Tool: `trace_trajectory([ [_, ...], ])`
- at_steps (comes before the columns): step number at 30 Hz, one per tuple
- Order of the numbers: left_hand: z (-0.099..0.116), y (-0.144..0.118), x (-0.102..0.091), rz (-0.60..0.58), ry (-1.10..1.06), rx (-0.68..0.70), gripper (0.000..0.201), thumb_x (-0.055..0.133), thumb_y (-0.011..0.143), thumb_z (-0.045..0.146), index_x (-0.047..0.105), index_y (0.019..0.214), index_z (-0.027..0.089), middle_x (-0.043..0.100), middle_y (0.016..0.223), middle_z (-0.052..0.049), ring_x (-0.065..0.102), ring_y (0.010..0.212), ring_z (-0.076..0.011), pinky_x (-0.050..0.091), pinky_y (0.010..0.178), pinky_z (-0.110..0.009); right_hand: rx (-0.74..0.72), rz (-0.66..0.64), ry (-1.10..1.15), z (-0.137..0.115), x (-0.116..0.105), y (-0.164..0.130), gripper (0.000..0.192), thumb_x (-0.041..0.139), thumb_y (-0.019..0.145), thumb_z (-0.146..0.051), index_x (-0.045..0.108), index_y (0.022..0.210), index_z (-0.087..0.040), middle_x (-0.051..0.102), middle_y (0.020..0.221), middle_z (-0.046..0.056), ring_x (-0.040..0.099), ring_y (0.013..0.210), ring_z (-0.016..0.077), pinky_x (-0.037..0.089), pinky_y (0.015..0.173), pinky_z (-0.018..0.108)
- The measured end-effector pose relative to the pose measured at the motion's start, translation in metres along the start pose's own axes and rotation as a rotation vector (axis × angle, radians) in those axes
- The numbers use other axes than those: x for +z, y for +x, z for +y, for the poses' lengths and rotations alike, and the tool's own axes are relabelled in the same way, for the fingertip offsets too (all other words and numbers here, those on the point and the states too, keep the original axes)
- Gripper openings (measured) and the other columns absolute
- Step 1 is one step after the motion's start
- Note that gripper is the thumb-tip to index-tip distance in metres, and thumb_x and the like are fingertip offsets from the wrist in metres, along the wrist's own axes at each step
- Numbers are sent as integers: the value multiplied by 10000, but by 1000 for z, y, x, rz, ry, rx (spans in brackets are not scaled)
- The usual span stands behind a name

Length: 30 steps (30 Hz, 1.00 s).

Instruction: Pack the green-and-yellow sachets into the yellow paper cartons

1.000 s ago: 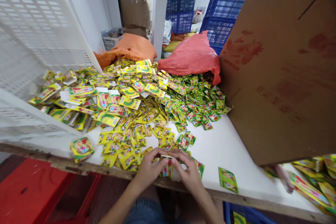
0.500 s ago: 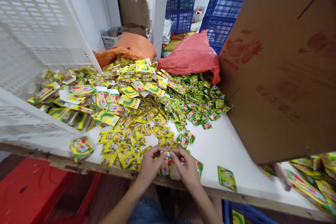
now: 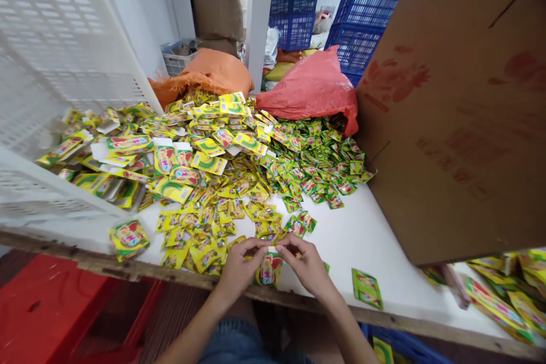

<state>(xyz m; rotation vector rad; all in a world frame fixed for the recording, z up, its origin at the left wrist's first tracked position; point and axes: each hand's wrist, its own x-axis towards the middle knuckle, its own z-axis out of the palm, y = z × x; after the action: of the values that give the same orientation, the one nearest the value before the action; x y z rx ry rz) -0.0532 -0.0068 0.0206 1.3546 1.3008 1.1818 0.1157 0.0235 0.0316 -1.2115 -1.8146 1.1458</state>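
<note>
On your far left the white crate (image 3: 55,68) is leaning over the desk (image 3: 362,239), and a lone packet (image 3: 128,237) is lying near the desk's edge. The heap of yellow and green sachets (image 3: 222,165) is spreading across the middle. Your left hand (image 3: 239,268) is pinching one side of a small sachet (image 3: 268,268), fingers closed on its top corner, right at the near edge. Your right hand (image 3: 307,266) is gripping the other corner. Just to the right, a green sachet (image 3: 367,288) is lying alone, and the cardboard box (image 3: 460,114) is towering beyond.
</note>
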Motion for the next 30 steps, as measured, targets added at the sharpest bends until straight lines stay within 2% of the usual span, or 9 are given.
trace_trajectory([
  [7, -4, 4, -2, -26, -31, 5, 194, 571, 792, 243, 708, 924, 203, 708, 861, -48, 635, 811, -182, 465, 755, -258, -37, 117, 8, 7, 12, -5, 176, 521, 831, -318, 625, 789, -183, 613, 715, 8, 541, 669, 138, 409, 621, 229],
  [14, -10, 0, -7, -112, -19, 122, 186, 571, 802, 226, 713, 923, 240, 704, 887, -51, 624, 859, -184, 459, 804, -280, -44, 131, 127, 19, 21, -21, 162, 565, 812, -292, 659, 918, -213, 660, 936, 43, 582, 925, 181, 429, 848, 303],
  [17, -11, -7, -3, -53, -21, 137, 166, 595, 783, 216, 716, 896, 235, 700, 908, -54, 617, 894, -187, 451, 835, -286, -8, 219, 214, 19, 29, -27, 172, 562, 811, -297, 647, 930, -206, 657, 940, 55, 589, 911, 186, 453, 825, 319],
  [21, -13, -14, 6, 86, -210, 30, 121, 629, 751, 221, 685, 856, 196, 689, 874, -51, 634, 843, -181, 485, 783, -277, 10, 347, 313, 15, 41, -33, 137, 588, 787, -288, 644, 872, -196, 658, 914, 60, 597, 888, 190, 473, 799, 329],
  [25, -12, -17, 12, 78, -269, 1, 80, 644, 738, 227, 682, 786, 176, 693, 819, -53, 644, 808, -182, 497, 755, -274, -3, 409, 302, 13, 51, -35, 117, 583, 786, -283, 658, 818, -199, 666, 875, 56, 605, 886, 194, 470, 826, 348],
  [28, -6, -18, 13, 2, -204, 49, 112, 614, 769, 240, 702, 816, 190, 709, 858, -62, 647, 838, -189, 494, 786, -291, 1, 388, 213, 9, 41, -37, 157, 555, 797, -306, 669, 843, -209, 673, 899, 60, 615, 878, 197, 485, 811, 339],
  [30, 0, -14, 9, -63, -91, 114, 137, 598, 785, 251, 707, 858, 212, 714, 885, -56, 644, 862, -189, 488, 814, -300, -4, 360, 86, 7, 17, -47, 173, 555, 790, -323, 678, 849, -218, 678, 917, 63, 619, 882, 203, 487, 816, 328],
])
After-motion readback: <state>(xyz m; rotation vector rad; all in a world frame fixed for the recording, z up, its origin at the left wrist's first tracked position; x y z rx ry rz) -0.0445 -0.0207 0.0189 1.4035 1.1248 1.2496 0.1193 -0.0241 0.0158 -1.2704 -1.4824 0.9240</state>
